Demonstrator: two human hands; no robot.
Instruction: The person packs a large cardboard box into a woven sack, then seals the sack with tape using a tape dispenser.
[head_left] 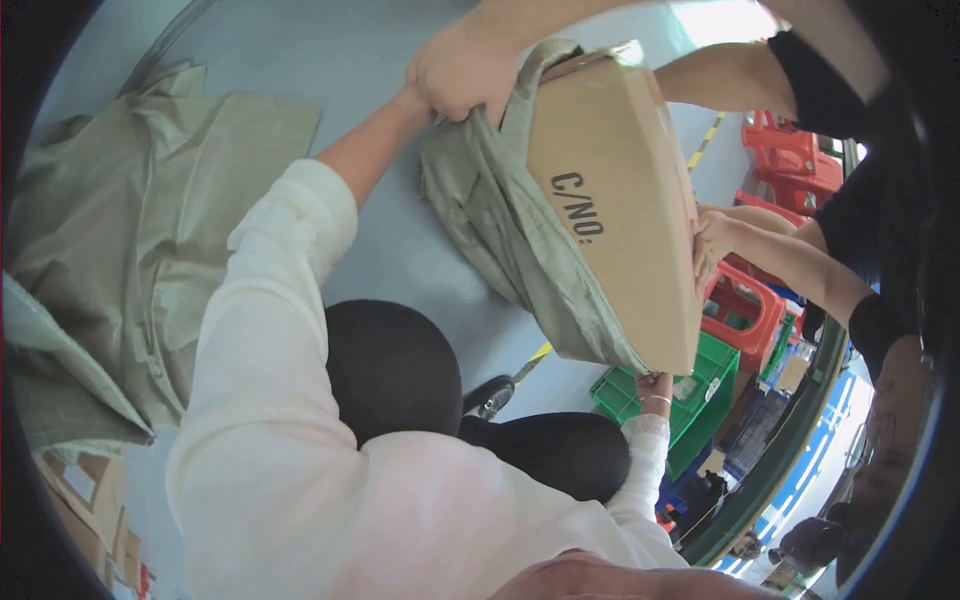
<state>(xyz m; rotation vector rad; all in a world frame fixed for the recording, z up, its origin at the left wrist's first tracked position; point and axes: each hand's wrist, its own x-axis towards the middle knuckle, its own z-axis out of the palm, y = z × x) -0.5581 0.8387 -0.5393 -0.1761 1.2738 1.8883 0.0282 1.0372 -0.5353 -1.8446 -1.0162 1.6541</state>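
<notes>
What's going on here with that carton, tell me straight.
A carton marked C/NO: is partly covered by a grey-green cover. The wearer's left arm reaches the cover's upper edge, where another person's arm overlaps it, so the left grip can't be made out. The right hand is at the lower corner. A co-worker's hand is against the carton's side. More similar fabric lies at picture left.

The floor is smooth and grey-blue, marked with yellow-and-black tape. Red plastic stools stand at the view's right. Strong white light glares at the top edge.
</notes>
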